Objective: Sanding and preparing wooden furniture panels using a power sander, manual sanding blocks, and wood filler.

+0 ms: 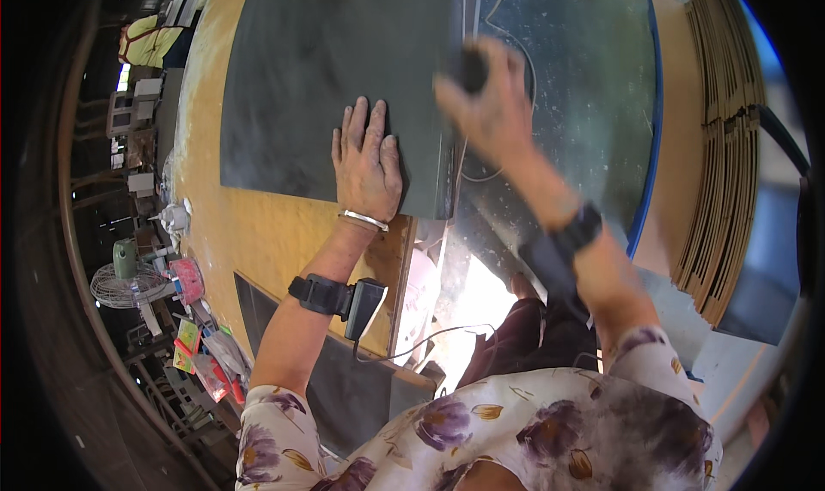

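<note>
Dark grey panel: beneath the left hand, reaching ahead and leftward of it
Left hand: pressed flat, fingers extended, grasping nothing
Right hand: motion-blurred, curled around a dark block by the panel's right edge; contact unclear
Yellowish tabletop: under the panel, left of both hands
</note>
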A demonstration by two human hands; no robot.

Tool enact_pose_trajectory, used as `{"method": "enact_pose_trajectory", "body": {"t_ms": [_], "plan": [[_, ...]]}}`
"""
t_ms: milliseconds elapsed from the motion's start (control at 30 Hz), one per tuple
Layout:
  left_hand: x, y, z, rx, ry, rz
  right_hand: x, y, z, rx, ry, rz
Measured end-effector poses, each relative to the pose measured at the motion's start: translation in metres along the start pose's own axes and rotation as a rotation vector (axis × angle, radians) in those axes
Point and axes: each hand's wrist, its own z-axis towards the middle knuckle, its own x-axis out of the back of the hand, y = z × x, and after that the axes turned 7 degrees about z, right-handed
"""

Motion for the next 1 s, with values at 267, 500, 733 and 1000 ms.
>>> {"method": "enact_pose_trajectory", "body": {"t_ms": [267,500,733,1000], "plan": [[0.005,-0.012,-0.007,0.016,-0.035,0.047,-0.011,-0.007,-0.113,-0.072,-0.015,0.171],[0.000,-0.002,0.002,-0.018,-0.015,-0.012,-0.012,0.018,0.009,-0.060,0.114,0.123],[0.005,-0.013,-0.003,-0.021,-0.027,0.013,-0.006,-0.005,-0.119,-0.011,-0.025,0.181],[0.000,-0.007,0.003,-0.041,0.002,-0.015,-0.011,0.012,-0.021,-0.087,0.089,0.163]]}}
